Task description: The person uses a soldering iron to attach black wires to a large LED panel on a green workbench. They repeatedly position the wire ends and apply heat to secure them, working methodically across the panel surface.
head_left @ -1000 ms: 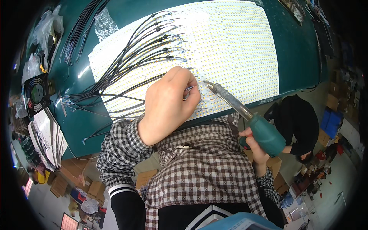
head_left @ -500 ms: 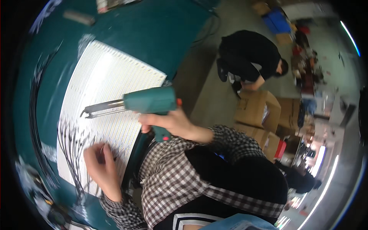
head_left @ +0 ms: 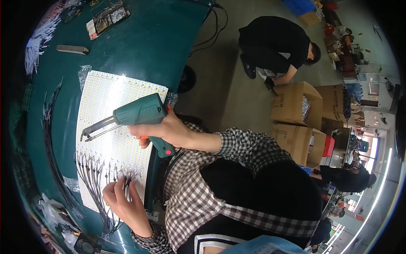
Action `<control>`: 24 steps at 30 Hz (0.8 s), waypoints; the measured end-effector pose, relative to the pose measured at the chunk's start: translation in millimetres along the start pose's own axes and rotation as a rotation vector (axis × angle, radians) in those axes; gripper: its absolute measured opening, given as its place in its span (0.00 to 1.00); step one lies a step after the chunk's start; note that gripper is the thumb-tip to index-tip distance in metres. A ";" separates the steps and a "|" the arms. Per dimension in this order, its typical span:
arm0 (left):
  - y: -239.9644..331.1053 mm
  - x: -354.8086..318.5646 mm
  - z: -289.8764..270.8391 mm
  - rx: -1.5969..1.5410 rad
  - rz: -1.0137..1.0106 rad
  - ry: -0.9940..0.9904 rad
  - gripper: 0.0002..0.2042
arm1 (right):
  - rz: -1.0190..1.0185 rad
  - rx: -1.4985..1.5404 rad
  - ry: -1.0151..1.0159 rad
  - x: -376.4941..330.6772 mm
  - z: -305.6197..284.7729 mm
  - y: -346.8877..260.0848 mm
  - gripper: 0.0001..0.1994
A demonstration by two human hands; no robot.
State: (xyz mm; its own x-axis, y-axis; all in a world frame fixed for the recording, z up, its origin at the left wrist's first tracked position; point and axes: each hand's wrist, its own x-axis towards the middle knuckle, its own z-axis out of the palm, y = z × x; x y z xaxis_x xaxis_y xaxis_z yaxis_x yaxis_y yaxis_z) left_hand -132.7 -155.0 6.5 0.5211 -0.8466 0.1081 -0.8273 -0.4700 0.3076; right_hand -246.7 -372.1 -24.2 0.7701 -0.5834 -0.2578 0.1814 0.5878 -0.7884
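A white panel of light strips [head_left: 116,127] lies on the green table [head_left: 144,46], with several black wires [head_left: 91,171] attached along its near-left edge. My left hand [head_left: 122,203] rests on the panel's lower corner, fingertips pinching at the wire ends. My right hand [head_left: 163,131] grips a green pistol-shaped soldering gun [head_left: 135,116] above the panel, its metal tip pointing left and away from the wires. My checked sleeves fill the lower middle.
Loose black wires [head_left: 48,127] run along the table's left side. A flat grey bar [head_left: 72,50] and a tray of parts [head_left: 108,19] lie at the far end. On the floor to the right a person in black [head_left: 275,44] crouches by cardboard boxes [head_left: 296,118].
The view has swung round, so the panel now runs lengthwise at left. My right hand has lifted the soldering gun off the wire joints and holds it above the panel.
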 end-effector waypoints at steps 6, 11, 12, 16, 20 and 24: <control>21.1 -0.9 4.3 0.111 -0.011 0.052 0.09 | -0.007 -0.008 -0.024 2.2 0.0 -1.9 0.14; 22.4 -11.3 15.9 0.003 -0.070 0.083 0.08 | -0.007 -0.001 -0.035 11.6 2.4 -0.3 0.16; 21.8 -9.4 16.7 -0.023 -0.070 0.095 0.08 | 0.009 -0.018 -0.013 12.8 2.2 0.0 0.15; 19.4 -13.8 11.1 -0.045 -0.128 0.130 0.10 | -0.028 -0.186 -0.023 9.5 5.2 2.2 0.14; 3.9 -15.0 3.6 -0.144 -0.168 0.106 0.10 | 0.018 -0.197 0.049 10.0 0.3 17.4 0.21; 3.8 -20.9 1.1 -0.390 -0.278 0.092 0.09 | -0.038 -0.157 -0.039 12.4 0.7 14.6 0.17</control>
State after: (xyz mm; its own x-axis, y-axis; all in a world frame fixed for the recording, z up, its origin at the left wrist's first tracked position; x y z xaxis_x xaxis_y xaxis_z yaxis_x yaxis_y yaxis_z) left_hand -147.0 -139.4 4.4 0.7424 -0.6681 0.0492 -0.5230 -0.5321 0.6659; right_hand -234.1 -370.4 -38.5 0.7883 -0.5794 -0.2069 0.1153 0.4695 -0.8754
